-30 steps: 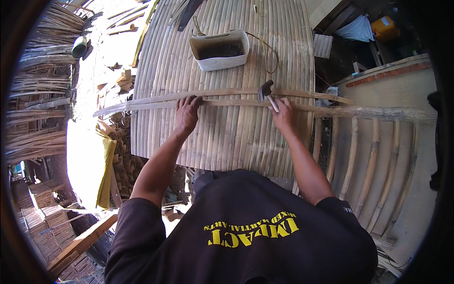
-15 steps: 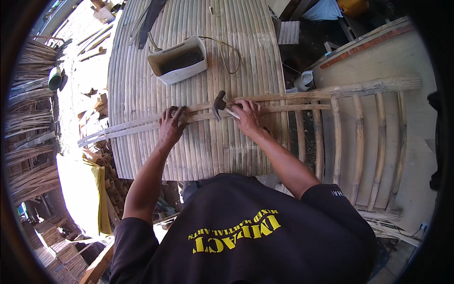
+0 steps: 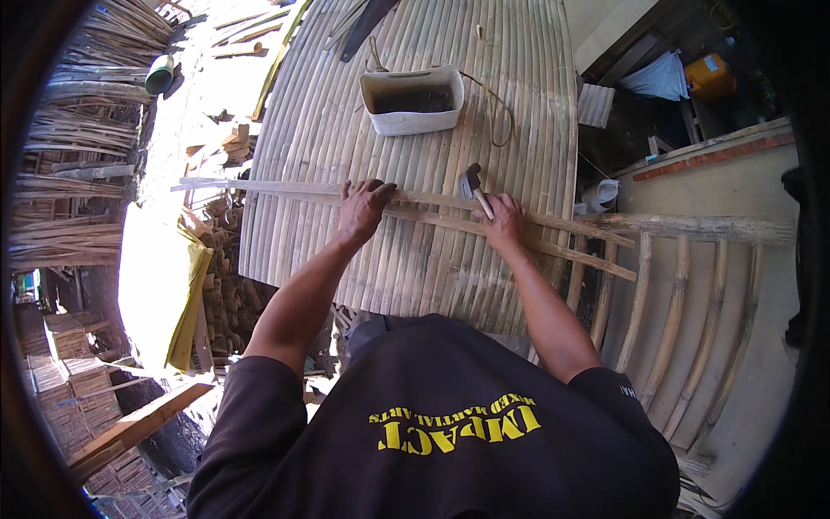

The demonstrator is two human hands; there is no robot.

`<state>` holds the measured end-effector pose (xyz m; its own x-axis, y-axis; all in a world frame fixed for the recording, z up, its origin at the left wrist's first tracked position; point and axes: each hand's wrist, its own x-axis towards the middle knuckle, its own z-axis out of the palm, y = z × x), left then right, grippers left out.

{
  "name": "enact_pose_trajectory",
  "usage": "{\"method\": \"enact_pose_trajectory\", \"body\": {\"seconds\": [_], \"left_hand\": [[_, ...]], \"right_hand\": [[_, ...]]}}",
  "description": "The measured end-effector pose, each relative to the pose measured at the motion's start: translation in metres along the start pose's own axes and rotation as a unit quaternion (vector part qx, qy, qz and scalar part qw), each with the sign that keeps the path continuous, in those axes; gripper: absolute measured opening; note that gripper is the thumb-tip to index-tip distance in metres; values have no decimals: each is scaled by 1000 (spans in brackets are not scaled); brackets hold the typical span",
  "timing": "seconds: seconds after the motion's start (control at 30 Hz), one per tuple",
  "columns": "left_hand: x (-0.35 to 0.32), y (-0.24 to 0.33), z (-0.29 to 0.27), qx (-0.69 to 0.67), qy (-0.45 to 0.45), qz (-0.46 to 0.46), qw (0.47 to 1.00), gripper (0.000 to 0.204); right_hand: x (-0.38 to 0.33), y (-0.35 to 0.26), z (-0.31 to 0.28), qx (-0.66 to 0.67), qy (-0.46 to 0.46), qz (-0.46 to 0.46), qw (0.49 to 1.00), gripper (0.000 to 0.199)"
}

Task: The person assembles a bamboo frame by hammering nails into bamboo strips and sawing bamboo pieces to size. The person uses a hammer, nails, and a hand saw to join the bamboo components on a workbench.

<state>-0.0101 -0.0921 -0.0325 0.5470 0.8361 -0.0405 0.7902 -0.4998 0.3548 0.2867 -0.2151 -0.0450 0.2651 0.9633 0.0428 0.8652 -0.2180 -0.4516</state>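
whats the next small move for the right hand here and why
Perhaps lay the hammer on the slatted table: the right hand holds it while also lying over the two long strips. Setting it down could let that hand handle them as freely as the left hand.

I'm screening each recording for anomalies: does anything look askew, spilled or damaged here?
Only slightly: the two pale strips lie askew to each other, close together at the left and spreading apart toward the right, rather than parallel. The white tub sits upright on the slatted surface; no spill or damage stands out.
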Motion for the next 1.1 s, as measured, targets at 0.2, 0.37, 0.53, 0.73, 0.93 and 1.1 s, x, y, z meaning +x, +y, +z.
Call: {"method": "enact_pose_trajectory", "body": {"seconds": [0.2, 0.37, 0.53, 0.73, 0.93, 1.1], "left_hand": [[-13, -2, 6, -12, -10, -40, 999, 46], [-22, 3, 8, -24, -4, -36, 999, 52], [-33, 0, 2, -5, 32, 39, 999, 59], [-60, 0, 13, 7, -99, 102, 990, 54], [-44, 2, 28, 47, 113, 123, 985, 48], [-21, 21, 25, -13, -38, 65, 997, 42]], "right_hand": [[-3, 3, 9, -14, 11, -22, 1000, 36], [-2, -4, 3, -27, -36, 1, 999, 39], [-18, -9, 4, -21, -66, 10, 998, 40], [-33, -17, 15, -70, 6, 4, 998, 40], [-14, -14, -8, -10, -29, -12, 999, 38], [15, -3, -20, 18, -18, -38, 999, 36]]}}
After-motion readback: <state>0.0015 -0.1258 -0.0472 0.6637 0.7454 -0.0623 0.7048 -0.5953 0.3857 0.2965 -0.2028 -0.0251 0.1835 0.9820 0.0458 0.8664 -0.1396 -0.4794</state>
